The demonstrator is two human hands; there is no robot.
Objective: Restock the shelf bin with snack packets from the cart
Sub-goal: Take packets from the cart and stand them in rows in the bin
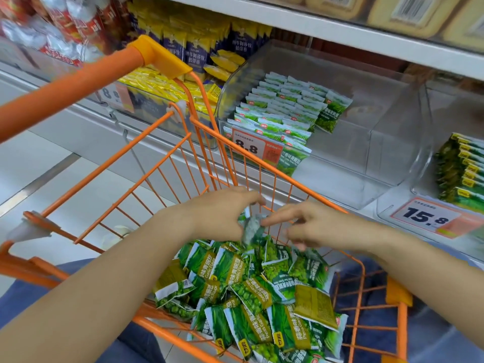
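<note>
Green pea snack packets (251, 297) lie heaped in the orange wire cart (162, 163). Both hands hover over the heap. My left hand (217, 210) pinches a blurred packet (252, 227) lifted above the pile. My right hand (314, 226) reaches across to the same packet, fingers touching its edge; whether it grips is unclear. The clear shelf bin (366, 127) beyond the cart holds rows of matching green packets (282, 108) on its left side; its right side is bare.
A price tag reading 8.8 (251, 148) hangs on the bin front. Yellow and blue packets (188, 53) fill the bin to the left. Another bin of green packets (461, 169) with a 15.8 tag (429, 216) stands to the right. A shelf board (340, 27) runs overhead.
</note>
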